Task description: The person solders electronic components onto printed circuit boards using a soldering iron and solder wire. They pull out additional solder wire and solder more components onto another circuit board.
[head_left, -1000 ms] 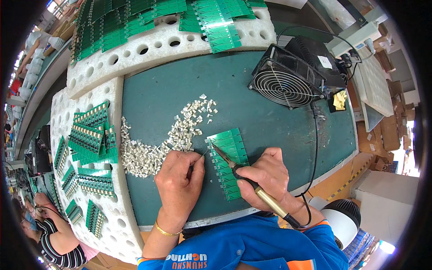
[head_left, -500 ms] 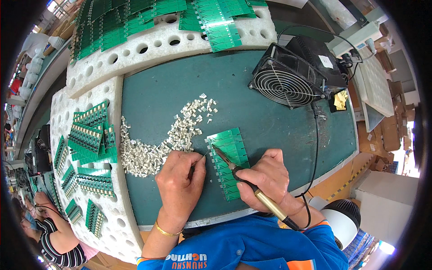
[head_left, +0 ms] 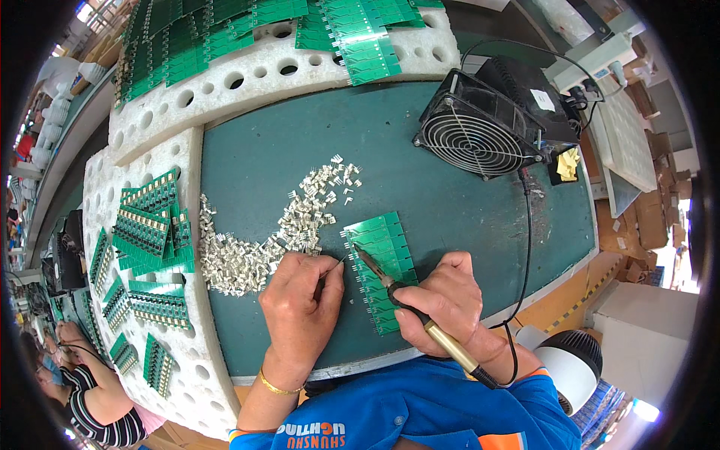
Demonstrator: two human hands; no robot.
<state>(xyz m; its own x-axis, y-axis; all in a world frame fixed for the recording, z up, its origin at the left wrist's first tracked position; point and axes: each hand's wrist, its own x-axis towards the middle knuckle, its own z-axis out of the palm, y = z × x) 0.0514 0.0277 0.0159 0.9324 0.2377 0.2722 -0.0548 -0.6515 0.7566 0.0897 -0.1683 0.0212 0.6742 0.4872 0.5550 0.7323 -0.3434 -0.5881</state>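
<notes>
My left hand (head_left: 300,307) is closed around a thin solder wire (head_left: 340,262), whose end reaches the left edge of a green circuit board (head_left: 392,247) lying on the mat. My right hand (head_left: 439,304) grips a soldering iron (head_left: 452,345) with a gold-coloured handle; its tip is on that board's left edge, beside the wire's end, where a row of small white connectors runs. Whether the tip touches a pad is too small to tell. A heap of loose white connectors (head_left: 240,262) lies just left of the board.
Foam slabs (head_left: 199,390) at left and back carry green boards (head_left: 148,229). A black fan (head_left: 476,142) stands back right, with cables and a small holder with yellow sponge (head_left: 568,163). The mat (head_left: 285,127) has a metal edge. A co-worker (head_left: 97,397) sits at lower left.
The iron and my right hand have moved slightly down along the board's edge, and my left hand with the wire has shifted slightly rightward.
</notes>
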